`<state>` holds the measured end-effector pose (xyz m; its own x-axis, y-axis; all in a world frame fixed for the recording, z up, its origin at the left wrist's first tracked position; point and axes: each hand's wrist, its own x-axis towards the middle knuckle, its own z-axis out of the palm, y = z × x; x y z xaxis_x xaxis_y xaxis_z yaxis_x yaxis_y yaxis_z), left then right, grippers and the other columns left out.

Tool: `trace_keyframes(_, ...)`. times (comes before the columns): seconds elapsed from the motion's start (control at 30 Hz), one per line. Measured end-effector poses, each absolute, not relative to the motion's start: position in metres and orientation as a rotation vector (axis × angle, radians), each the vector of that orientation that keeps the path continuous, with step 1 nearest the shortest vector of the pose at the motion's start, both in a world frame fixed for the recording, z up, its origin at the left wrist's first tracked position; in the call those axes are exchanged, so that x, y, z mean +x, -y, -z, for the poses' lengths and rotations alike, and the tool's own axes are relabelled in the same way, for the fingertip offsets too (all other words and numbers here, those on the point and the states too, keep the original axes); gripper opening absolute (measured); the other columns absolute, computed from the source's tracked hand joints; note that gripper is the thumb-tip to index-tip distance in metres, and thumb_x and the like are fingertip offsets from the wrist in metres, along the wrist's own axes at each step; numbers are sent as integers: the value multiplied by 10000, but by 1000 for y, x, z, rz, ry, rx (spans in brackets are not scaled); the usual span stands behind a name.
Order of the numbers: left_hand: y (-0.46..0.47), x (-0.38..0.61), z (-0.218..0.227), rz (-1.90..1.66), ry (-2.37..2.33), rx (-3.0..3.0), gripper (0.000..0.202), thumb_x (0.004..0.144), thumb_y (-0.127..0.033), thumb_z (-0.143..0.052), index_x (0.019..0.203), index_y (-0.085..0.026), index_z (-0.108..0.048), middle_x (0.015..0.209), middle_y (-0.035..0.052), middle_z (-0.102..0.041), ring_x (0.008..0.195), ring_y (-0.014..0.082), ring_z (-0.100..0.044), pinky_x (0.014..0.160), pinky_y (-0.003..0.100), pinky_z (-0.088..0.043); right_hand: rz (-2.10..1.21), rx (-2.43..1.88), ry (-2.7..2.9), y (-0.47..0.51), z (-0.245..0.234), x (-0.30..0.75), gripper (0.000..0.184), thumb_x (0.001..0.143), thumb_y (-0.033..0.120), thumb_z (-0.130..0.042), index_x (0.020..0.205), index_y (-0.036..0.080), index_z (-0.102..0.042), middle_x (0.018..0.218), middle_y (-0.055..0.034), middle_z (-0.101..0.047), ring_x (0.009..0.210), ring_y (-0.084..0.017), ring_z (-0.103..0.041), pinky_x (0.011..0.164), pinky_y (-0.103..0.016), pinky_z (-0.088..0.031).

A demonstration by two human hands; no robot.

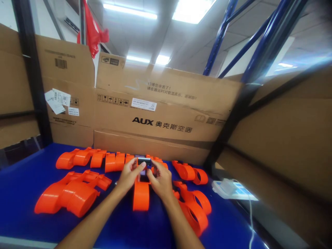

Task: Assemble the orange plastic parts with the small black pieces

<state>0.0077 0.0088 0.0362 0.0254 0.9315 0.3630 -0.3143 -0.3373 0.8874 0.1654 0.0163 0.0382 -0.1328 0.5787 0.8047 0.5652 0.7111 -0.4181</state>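
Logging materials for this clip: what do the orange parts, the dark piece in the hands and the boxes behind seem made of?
The orange parts look like moulded plastic: uniform colour, smooth, slight sheen. The dark piece, pinched by the left hand and right hand, is too small to tell. The boxes are brown cardboard, matte, with print and creased flaps.
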Motion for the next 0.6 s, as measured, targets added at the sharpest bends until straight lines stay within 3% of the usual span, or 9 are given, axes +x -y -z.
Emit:
trace_keyframes(0.23,-6,5,-37,-1518,-773,1284,339,820,-481,-705,867,-148,-666,423,-87,-446,367,73,-359,468,224,-319,27,-850,1917,-17,-36,164,278,924,253,-543,1154,168,-675,975,-106,-734,814,-222,-676,728,-348,-547)
trace_keyframes(0.6,-7,0,-43,-1513,-769,1274,309,799,-448,-729,866,-148,-698,435,-70,-475,363,77,-363,437,224,-287,26,-805,1979,-17,-35,165,307,945,225,-496,1209,186,-647,945,-111,-725,823,-238,-666,750,-380,-549)
